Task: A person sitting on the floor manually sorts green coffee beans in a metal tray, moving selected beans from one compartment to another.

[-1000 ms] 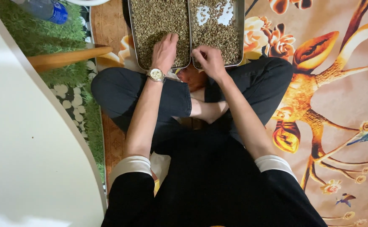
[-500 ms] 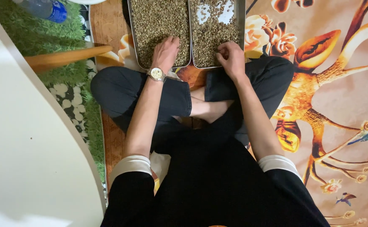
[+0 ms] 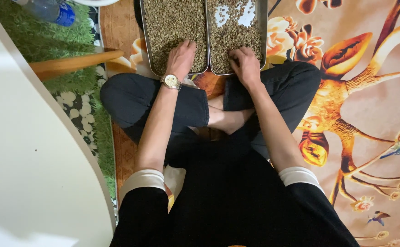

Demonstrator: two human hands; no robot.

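The left hand is lying flat, fingers released, on the beans in the left tray. Just beside that tray, the right hand is pinching beans in the right tray, fingers curled.

The scene is lit evenly by soft indoor light from above. Glare is seen on the bare metal of the right tray and on the pale tabletop (nearly washed out). Focus is held sharp centrally; dark clothing is rendered almost detailless.
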